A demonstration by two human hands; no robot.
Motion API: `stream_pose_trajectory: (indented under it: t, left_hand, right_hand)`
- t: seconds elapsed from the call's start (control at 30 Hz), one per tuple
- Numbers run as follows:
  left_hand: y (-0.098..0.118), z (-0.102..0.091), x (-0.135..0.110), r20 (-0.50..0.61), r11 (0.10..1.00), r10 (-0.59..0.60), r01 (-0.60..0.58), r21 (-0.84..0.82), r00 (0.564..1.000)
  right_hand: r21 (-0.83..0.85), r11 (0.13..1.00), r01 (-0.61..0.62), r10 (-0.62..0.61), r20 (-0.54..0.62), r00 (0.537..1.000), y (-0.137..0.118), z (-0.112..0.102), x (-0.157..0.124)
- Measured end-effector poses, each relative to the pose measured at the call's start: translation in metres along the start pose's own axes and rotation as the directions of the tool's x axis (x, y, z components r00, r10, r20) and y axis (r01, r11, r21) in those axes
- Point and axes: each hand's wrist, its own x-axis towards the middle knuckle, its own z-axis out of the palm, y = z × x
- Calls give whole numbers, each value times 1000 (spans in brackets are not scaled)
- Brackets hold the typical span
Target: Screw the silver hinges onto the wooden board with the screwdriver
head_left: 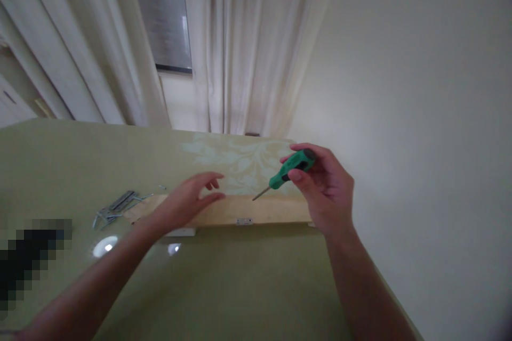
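A green and black screwdriver (294,168) is gripped by its handle in my right hand (330,189), its shaft slanting down to the left. The tip hangs above a pale wooden board (272,209) that lies across the table. On the board's near edge sits a small metal plate (244,221) with holes. My left hand (198,194) is over the board's left part, fingers apart and curved, with nothing in them; whether it touches the wood I cannot tell.
Several screws and metal pieces (114,209) lie in a pile left of the board. A white block (181,232) shows under its left part. The glossy green table (240,287) meets a white wall (432,144) at right; curtains (256,48) hang behind.
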Motion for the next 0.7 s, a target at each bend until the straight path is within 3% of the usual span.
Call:
stream_pose_trajectory:
  t: [0.07, 0.13, 0.2, 0.27, 0.47, 0.7]
  left_hand:
    - [-40, -32, -1, -124, 975, -91, 114, 188, 988]
    - [-84, -56, -6, -172, 884, -206, 259, 390, 963]
    - [-122, -68, -13, -141, 845, -271, 306, 439, 952]
    - [-145, -67, -17, -89, 869, -297, 308, 388, 951]
    - [-154, -49, -14, -15, 902, -343, 334, 274, 939]
    - [-159, -49, -16, 16, 897, -318, 295, 329, 948]
  right_hand:
    - [-20, 1000, 12, -13, -22, 1000, -4, -5, 0]
    - [-13, 1000, 17, -18, -31, 999, -7, -5, -1]
    - [1, 1000, 23, -23, -31, 999, -9, -3, -2]
    - [-2, 1000, 22, -22, -24, 999, -9, -1, -2]
    - [-11, 1000, -5, 5, -5, 1000, -1, 1, 1]
    - [-7, 1000, -22, 22, -19, 1000, 2, 4, 3]
